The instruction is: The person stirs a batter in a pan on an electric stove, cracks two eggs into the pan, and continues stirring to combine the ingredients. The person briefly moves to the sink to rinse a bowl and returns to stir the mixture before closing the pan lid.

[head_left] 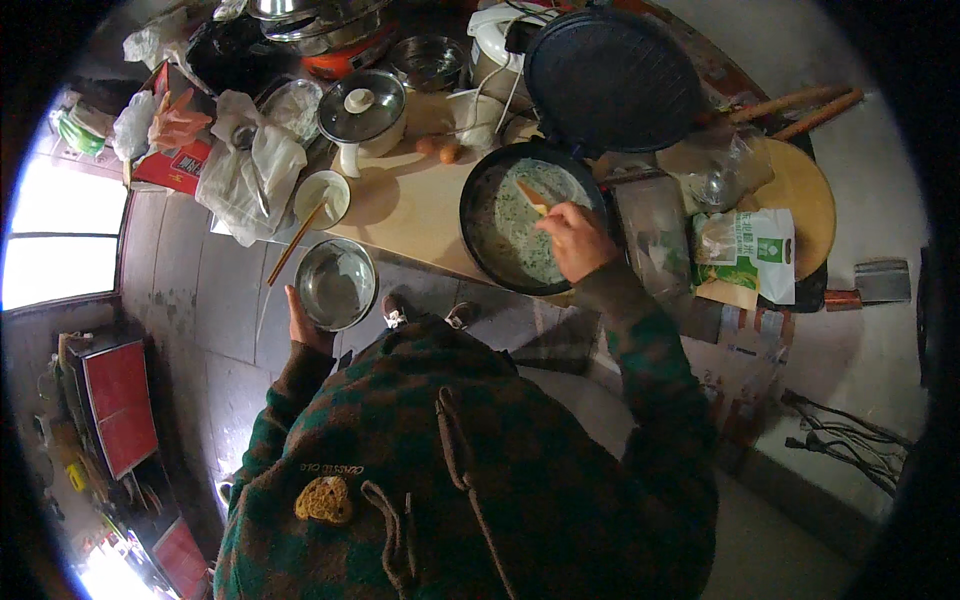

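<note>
My left hand [305, 322] grips the side of a shiny round metal bowl [337, 284], held off the near left end of the table. Little can be made out inside that bowl. In my right hand [582, 243] is a small tan spatula [533, 196], its fingers closed on the handle. The spatula's blade is over the pale, green-flecked batter [517, 228] spread in a round black electric griddle [468, 215]. The griddle's ridged lid [613, 82] stands raised behind it.
A white bowl [335, 187] with chopsticks [297, 240] across it stands at the table's left edge. Behind are a lidded pot [362, 105], brown eggs [449, 153] and a white cooker [492, 40]. A food bag [745, 250] and round board [808, 205] lie right.
</note>
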Tool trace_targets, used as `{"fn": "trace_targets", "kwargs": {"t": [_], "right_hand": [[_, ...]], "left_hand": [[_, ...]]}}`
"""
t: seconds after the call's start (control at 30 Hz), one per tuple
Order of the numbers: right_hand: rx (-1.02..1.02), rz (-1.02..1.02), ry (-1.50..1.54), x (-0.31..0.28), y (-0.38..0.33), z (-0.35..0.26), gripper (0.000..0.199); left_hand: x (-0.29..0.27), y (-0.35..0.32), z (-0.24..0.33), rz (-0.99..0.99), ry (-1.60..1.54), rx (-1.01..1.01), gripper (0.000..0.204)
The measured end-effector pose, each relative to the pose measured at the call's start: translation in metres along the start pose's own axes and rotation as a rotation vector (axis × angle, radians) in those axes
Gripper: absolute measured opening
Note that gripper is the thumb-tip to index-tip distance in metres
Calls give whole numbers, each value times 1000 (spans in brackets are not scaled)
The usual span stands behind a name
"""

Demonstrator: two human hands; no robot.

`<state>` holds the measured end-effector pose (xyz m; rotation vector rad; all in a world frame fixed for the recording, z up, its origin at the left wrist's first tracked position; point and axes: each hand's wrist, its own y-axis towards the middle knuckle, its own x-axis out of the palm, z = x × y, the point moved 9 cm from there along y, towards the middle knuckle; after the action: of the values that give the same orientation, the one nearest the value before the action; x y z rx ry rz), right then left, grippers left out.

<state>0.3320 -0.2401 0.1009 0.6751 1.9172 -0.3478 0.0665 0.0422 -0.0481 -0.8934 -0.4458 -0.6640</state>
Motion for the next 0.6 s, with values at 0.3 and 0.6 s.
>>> {"fn": "trace_targets", "kwargs": {"t": [0.3, 0.6], "right_hand": [[-162, 107, -275, 61, 17, -38, 4], [-217, 19, -178, 42, -22, -75, 9]], "left_hand": [[-13, -2, 2, 11, -19, 1, 63], [-7, 3, 4, 29, -13, 1, 63]]}}
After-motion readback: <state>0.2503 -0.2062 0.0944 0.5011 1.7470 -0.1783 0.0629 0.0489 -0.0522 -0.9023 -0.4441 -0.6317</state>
